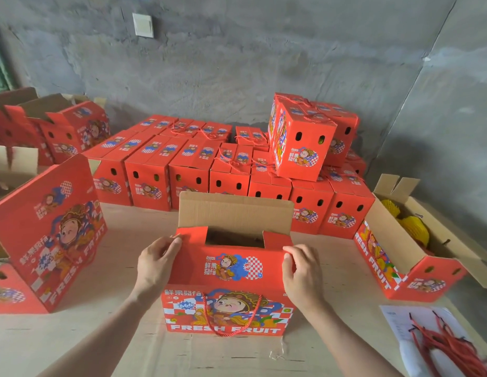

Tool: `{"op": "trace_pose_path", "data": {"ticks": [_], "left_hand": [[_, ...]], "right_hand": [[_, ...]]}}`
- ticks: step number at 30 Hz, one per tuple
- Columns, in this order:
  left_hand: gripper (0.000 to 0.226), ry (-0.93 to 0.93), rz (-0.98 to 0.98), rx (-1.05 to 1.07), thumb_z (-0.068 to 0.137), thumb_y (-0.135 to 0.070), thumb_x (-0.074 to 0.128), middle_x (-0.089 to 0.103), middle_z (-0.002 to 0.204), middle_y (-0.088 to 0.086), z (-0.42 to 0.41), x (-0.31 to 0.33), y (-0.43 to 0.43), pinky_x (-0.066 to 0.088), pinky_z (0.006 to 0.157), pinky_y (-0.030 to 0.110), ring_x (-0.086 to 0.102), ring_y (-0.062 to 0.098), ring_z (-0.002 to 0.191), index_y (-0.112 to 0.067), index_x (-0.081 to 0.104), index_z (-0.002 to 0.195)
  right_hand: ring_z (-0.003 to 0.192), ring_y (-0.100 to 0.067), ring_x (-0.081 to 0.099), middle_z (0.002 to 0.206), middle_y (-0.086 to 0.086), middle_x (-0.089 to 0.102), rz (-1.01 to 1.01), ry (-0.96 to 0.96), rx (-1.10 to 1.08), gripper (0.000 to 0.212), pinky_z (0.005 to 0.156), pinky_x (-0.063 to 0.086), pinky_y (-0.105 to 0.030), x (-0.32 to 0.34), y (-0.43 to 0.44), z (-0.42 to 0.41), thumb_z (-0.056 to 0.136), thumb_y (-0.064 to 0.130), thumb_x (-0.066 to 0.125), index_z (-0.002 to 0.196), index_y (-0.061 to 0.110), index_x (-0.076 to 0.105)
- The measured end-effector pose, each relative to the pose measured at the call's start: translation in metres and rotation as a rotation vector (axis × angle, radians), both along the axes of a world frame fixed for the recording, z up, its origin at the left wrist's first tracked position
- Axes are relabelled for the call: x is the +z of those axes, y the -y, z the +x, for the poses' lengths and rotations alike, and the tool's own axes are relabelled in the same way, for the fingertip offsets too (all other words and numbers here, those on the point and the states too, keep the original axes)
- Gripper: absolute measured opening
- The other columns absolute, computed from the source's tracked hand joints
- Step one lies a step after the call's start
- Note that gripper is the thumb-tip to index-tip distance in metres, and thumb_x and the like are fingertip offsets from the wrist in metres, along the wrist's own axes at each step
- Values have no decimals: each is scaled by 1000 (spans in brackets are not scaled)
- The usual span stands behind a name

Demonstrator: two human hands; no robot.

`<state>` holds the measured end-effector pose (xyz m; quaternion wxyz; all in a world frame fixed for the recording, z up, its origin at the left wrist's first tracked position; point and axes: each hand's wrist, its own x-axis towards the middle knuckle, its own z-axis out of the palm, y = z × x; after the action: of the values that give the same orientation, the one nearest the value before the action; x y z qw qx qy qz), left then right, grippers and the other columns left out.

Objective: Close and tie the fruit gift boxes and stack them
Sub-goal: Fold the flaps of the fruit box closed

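**Q:** so what are the hands doing, and how many boxes are we talking?

**A:** two hands, one box between them. The gift box [226, 281] stands upright on the plywood table [122, 336], right under both hands. The left hand [155, 262] pinches the left corner of the red front flap [231, 263], with thumb and fingers closed on the card. The right hand [302, 270] has its fingers curled over the right corner of that flap. The brown back flap [235, 213] stands up just beyond the fingertips, so the top isn't shut. One red cord handle [231, 314] loops down the front, below the wrists.

**Q:** and the rest?

**A:** past the hands there's a block of closed boxes [188, 164]. I count seven across the front row, and the rows behind are too packed to count. Two more closed ones [299, 140] sit as a second layer, beyond the right hand. Open ones: one tipped box [46, 235] just left of the left hand, and one open box [411, 265] right of the right hand. That one has at least two yellow netted fruits [413, 229] in it. There are more open boxes [65, 126] far beyond the left hand. One bundle of red cords [438, 341] lies on a white sheet [394, 319], near the right forearm.
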<state>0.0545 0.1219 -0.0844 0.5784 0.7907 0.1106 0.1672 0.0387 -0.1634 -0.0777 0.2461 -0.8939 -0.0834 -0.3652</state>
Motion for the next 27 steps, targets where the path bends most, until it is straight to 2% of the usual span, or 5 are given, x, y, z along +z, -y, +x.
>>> {"op": "trace_pose_path", "data": {"ticks": [4, 8, 11, 17, 27], "left_hand": [[28, 13, 99, 39, 95, -34, 54, 66, 76, 2, 0, 5, 3, 43, 53, 26, 58, 21, 66, -17, 65, 76], [27, 36, 279, 8, 96, -25, 52, 64, 96, -1, 0, 6, 3, 35, 56, 8, 55, 11, 76, -9, 69, 110], [25, 69, 366, -29, 96, -20, 53, 68, 104, 8, 0, 7, 1, 39, 61, 13, 56, 16, 80, -6, 68, 109], [11, 193, 799, -102, 89, -5, 61, 68, 94, 14, 3, 13, 5, 45, 86, 48, 57, 37, 94, 3, 69, 87], [23, 18, 911, -335, 97, -13, 45, 56, 111, 3, 11, 19, 23, 38, 93, 33, 46, 23, 108, -13, 65, 108]], "right_hand": [[75, -24, 54, 78, -6, 62, -62, -65, -35, 28, 65, 49, -38, 1, 0, 0, 90, 21, 42, 80, 6, 64], [81, -25, 52, 81, -6, 59, -73, -143, -6, 25, 71, 46, -40, 1, 4, 6, 94, 20, 53, 77, 5, 63], [84, -26, 52, 82, -8, 58, -39, -202, 11, 19, 75, 47, -41, 1, 5, 10, 93, 11, 57, 77, 2, 62], [76, -27, 50, 74, -10, 58, -157, -240, -2, 24, 73, 43, -42, 10, 4, 17, 95, 8, 54, 74, -1, 63], [105, -23, 46, 107, -5, 58, -447, -474, -125, 42, 88, 34, -33, 11, 1, 37, 103, 34, 31, 100, 9, 65]]}}
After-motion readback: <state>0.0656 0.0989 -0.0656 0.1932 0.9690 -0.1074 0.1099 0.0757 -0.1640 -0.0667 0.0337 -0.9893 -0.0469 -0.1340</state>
